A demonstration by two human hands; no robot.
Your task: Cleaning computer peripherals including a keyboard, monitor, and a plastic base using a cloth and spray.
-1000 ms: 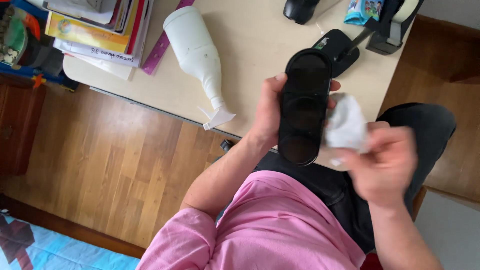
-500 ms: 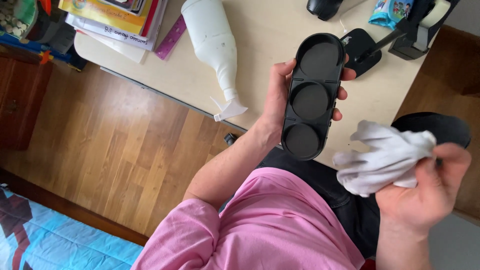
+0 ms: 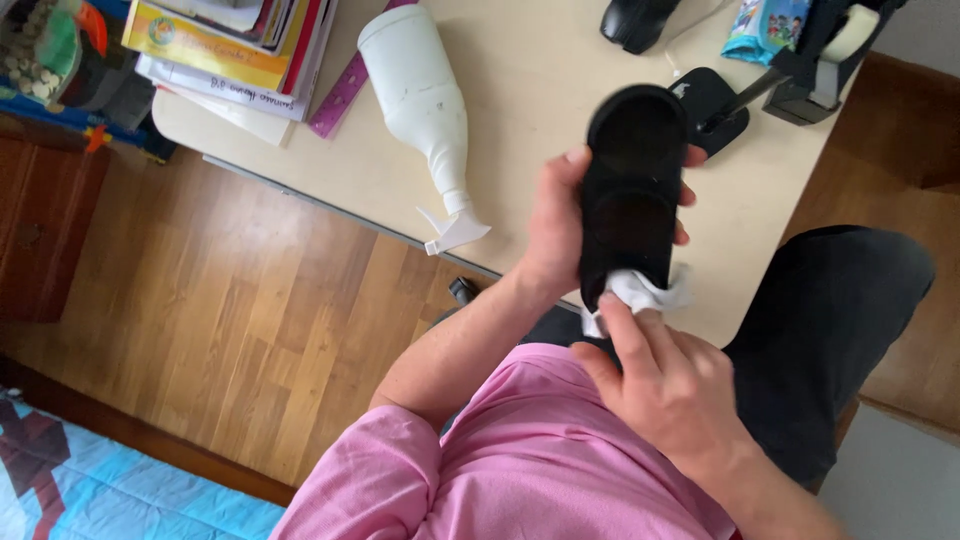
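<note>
Head view showed the left hand [image 3: 553,225] wrapped around a black oblong tray [image 3: 630,190], held above the desk [image 3: 520,110] edge. The right hand [image 3: 670,385] pinched a white cloth [image 3: 635,292] against the tray's near end.

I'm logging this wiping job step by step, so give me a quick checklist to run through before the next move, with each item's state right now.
1. Left hand has a firm grip on the black tray: ok, fingers wrap both long edges.
2. Cloth is in contact with the tray: ok, the right hand presses it on the tray's near end.
3. Upper two round recesses are wiped clean: cannot tell, the tray is blurred.
4. Spray bottle is within reach: ok, it lies on its side on the desk, left of the tray.
5. Tray is clear of the lamp base: cannot tell, they overlap in the view.
</note>
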